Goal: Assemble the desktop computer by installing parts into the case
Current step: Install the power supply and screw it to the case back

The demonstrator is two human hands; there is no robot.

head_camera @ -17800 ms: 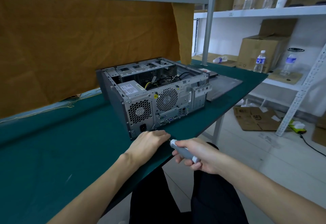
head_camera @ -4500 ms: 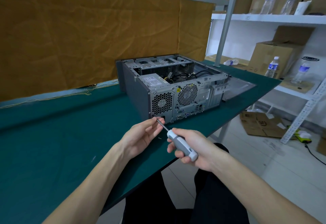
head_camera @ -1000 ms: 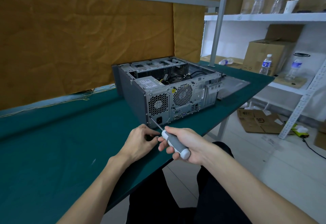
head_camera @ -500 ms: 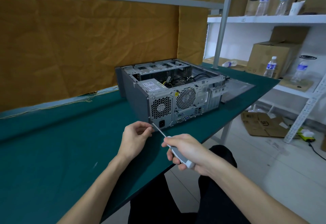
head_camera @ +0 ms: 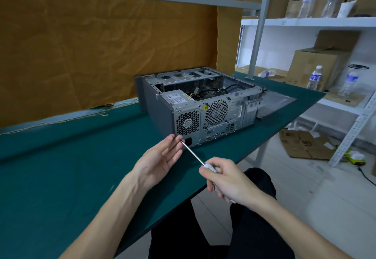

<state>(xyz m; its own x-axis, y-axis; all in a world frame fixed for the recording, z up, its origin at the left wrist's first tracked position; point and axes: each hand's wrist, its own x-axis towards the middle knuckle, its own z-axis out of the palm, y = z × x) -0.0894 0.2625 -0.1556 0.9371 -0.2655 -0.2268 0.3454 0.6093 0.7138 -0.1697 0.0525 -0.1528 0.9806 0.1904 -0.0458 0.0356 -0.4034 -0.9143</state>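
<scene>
The grey computer case lies open-topped on the green table, its rear panel with two fan grilles facing me. A power supply and black cables sit inside. My right hand grips the white-grey handle of a screwdriver. The shaft points up-left at the lower left corner of the rear panel, beside the power socket. My left hand is palm-up, and its thumb and forefinger pinch the screwdriver's tip. Whether a screw sits there is too small to tell.
The case's side panel lies flat on the table behind the case. White shelves on the right carry cardboard boxes and water bottles. Flattened cardboard lies on the floor. An orange cloth hangs behind the table.
My left hand turned palm-up and its fingertips rose to the screwdriver's tip at the case's lower rear corner. My right hand shifted slightly right with the handle.
</scene>
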